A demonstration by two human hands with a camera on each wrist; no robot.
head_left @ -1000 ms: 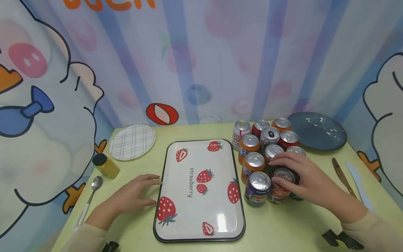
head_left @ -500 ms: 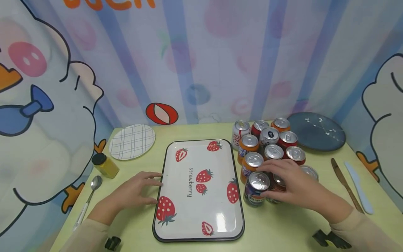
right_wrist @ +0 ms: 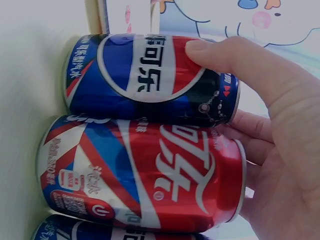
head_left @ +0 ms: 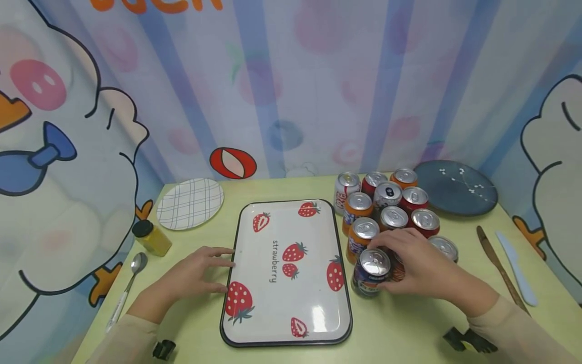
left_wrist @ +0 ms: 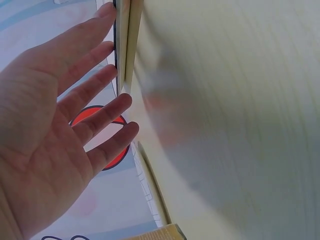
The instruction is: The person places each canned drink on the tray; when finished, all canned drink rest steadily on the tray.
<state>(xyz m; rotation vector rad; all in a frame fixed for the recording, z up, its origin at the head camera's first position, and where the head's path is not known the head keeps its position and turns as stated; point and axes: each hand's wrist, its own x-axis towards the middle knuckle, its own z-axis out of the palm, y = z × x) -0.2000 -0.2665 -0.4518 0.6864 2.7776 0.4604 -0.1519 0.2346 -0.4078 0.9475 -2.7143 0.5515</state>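
My right hand grips the dark blue cola can at the front left of a cluster of drink cans. In the right wrist view, the thumb lies on that can's label and the fingers go behind it. A red cola can stands right beside it, under my palm, mostly hidden in the head view. On the other side, my left hand has its fingers extended, with fingertips at the left rim of a white strawberry tray. The left wrist view shows the spread fingers by the tray's edge.
Behind my right hand stand several cans, such as an orange can. A dark plate and two knives, one brown and one pale blue, lie right. Left are a checked plate, a yellow jar and a spoon.
My right hand has moved left from over the red cola can to the dark blue can and taken hold of it. My left hand has stayed at the tray's rim.
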